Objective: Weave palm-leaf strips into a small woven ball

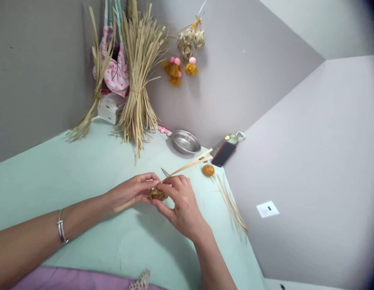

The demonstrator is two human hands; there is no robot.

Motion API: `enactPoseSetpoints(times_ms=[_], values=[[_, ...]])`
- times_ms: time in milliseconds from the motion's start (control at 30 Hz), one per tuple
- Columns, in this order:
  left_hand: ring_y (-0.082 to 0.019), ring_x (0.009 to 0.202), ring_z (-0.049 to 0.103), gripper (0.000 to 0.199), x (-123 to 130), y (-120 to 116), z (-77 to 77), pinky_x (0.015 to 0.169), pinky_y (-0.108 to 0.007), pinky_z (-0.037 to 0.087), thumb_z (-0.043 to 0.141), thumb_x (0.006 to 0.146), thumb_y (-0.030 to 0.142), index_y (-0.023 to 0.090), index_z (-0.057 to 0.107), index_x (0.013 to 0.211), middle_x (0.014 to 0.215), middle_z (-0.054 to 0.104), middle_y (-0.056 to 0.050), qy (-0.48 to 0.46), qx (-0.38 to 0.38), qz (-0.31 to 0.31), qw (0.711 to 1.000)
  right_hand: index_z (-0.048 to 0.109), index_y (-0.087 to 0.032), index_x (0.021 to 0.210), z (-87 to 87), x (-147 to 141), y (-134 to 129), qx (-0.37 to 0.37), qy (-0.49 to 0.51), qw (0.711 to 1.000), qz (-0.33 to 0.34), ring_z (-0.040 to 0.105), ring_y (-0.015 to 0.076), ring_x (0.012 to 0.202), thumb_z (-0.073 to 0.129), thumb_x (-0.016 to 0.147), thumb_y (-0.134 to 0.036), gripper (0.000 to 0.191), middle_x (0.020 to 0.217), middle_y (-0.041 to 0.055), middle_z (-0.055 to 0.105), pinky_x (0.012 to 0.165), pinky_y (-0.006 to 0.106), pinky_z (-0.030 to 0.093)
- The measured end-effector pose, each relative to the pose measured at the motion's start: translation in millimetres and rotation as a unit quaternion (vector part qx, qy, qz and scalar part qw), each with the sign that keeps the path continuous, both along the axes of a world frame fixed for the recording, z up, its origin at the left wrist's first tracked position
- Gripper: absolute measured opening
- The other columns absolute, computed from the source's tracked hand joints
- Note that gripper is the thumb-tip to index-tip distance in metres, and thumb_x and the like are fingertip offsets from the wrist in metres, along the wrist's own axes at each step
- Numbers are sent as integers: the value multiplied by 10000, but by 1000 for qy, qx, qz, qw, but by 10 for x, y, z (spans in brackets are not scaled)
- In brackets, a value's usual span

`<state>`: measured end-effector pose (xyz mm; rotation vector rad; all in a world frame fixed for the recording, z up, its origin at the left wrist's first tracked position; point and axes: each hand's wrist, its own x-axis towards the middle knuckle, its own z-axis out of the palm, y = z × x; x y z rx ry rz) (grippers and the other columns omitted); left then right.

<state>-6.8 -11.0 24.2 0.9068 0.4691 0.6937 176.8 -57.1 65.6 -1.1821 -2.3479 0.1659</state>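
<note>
A small woven straw piece point(157, 194) is held between both hands above the pale green table point(93, 161). My left hand point(134, 191) grips its left side, thumb on top and fingers beneath. From the right, my right hand point(181, 201) pinches the piece between thumb and fingers. Two long pale strips point(191, 163) rise from it toward the upper right. Behind my right hand lie scissors point(165, 172), their blade tips showing and the rest mostly hidden.
Straw bundles point(140, 80) stand at the back left near a white box point(110, 108). Further right are a metal bowl point(186, 142), a phone point(224, 154) leaning on a bottle point(232, 139), an orange yarn ball point(208, 170) and loose strips point(232, 205). Woven ornaments point(187, 44) hang on the wall.
</note>
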Motion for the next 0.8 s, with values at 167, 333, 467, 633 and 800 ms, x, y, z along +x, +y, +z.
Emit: enactPoseSetpoints(times_ms=[167, 333, 467, 633, 800], values=[[-180, 967, 635, 193, -1, 14, 62, 890, -316, 527, 526, 974, 339, 182, 637, 989, 995, 643, -44, -31, 18, -11, 999, 588, -249, 1256, -51, 52, 30, -24, 88, 996, -14, 538, 230, 1013, 637, 905, -256, 354, 1120, 80, 593, 896, 407, 453], [-151, 988, 654, 188, -18, 19, 74, 914, -284, 525, 585, 954, 277, 220, 601, 1132, 1105, 674, -45, -13, 3, 5, 1000, 581, -269, 1280, -78, 78, 72, -58, 165, 984, -21, 573, 221, 1044, 623, 922, -278, 360, 1137, 83, 606, 918, 389, 474], [-199, 1000, 680, 177, -26, 38, 15, 839, -279, 564, 568, 958, 332, 195, 634, 1050, 1089, 693, -61, -11, 8, 9, 1000, 657, -278, 1162, -63, 108, 96, -77, 202, 976, -24, 602, 191, 1038, 468, 989, -181, 274, 1108, 61, 641, 895, 347, 482], [-203, 975, 695, 232, -24, 65, -24, 818, -252, 586, 571, 953, 350, 179, 684, 1062, 1073, 696, -67, 1, -5, 24, 1000, 711, -235, 1002, 37, 260, 99, 94, 153, 978, -103, 612, 209, 890, 575, 924, -154, 176, 932, 51, 699, 994, 463, 382], [-190, 868, 713, 262, -22, 98, -69, 720, -246, 612, 559, 955, 361, 198, 684, 1118, 1066, 699, -74, -10, -37, 32, 999, 717, -214, 911, 171, 420, 87, -15, 311, 938, -151, 629, 193, 821, 584, 925, -241, 137, 866, 47, 676, 785, 348, 499]])
